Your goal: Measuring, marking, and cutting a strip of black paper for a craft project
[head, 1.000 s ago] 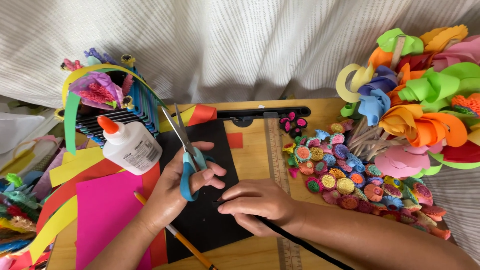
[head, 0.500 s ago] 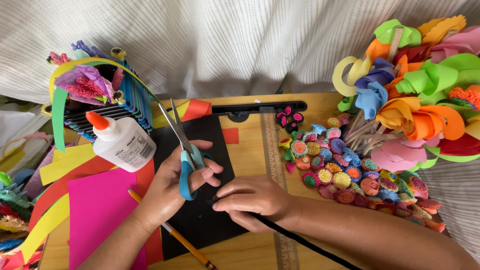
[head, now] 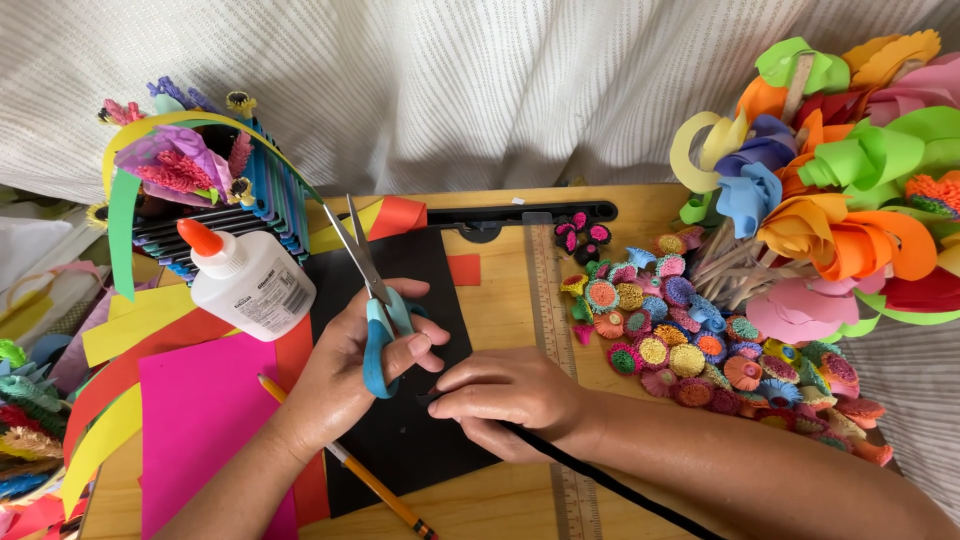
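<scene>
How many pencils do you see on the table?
1. The yellow pencil lies diagonally on the black paper, passing under the left hand, which holds the scissors. Others may be hidden under the coloured sheets.

Blue-handled scissors [head: 375, 300] point up over black paper [head: 400, 440]

The left hand [head: 350, 365] is curled with fingers closed, and the right hand [head: 510, 395] lies palm-down, fingertips pinched together.

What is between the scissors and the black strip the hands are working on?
Nothing visible. The left hand holds the scissors with blades pointing up and away, while the right hand pinches the black strip just beside the scissor handles, over the black paper.
</scene>
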